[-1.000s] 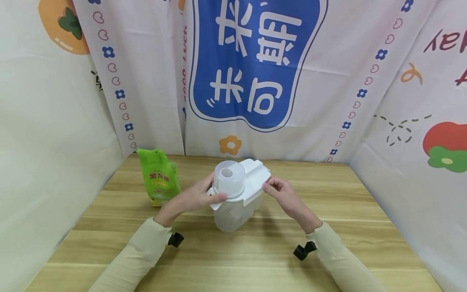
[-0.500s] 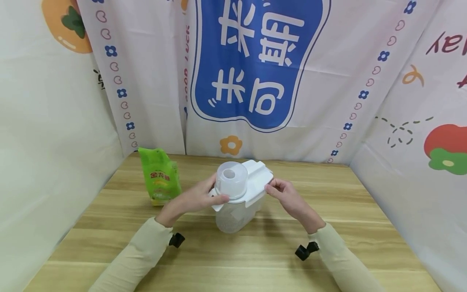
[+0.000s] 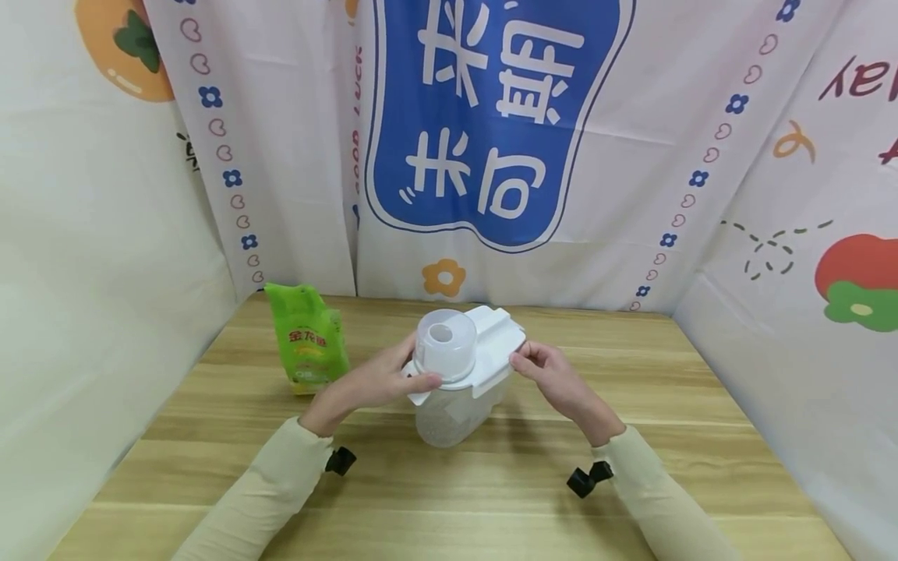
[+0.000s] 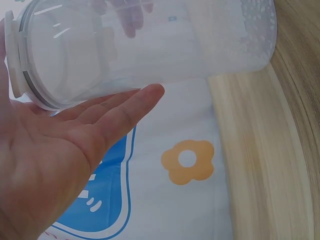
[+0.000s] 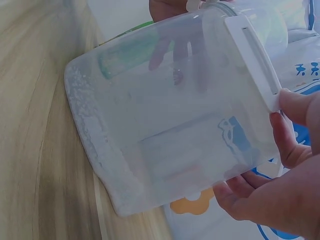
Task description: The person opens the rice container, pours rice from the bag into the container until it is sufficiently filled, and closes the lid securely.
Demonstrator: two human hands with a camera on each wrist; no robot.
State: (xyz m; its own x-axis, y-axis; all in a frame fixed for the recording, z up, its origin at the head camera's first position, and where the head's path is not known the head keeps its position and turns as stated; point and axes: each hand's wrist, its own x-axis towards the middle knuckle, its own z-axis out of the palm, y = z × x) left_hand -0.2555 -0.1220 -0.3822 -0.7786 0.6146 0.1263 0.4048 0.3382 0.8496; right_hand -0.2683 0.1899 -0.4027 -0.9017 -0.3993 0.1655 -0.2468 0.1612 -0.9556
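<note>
A translucent plastic storage container (image 3: pixel 449 421) stands upright mid-table, with a white lid (image 3: pixel 496 351) and a clear cup-shaped cap (image 3: pixel 454 360) on top. Small white grains (image 5: pixel 92 132) lie at its bottom in the right wrist view. My left hand (image 3: pixel 379 379) holds the container's left end by the lid, thumb in front; in the left wrist view its fingers (image 4: pixel 125 112) reach along the far side. My right hand (image 3: pixel 556 382) pinches the lid's right edge between thumb and index finger, the other fingers (image 5: pixel 232 197) beneath it by the container's wall.
A green printed bag (image 3: pixel 309 343) stands upright at the back left of the wooden table (image 3: pixel 631 374). Printed cloth (image 3: pixel 610 234) hangs behind the table and along both sides.
The head view has shifted slightly. Both hands keep their places on the container and its lid; nothing else has visibly moved.
</note>
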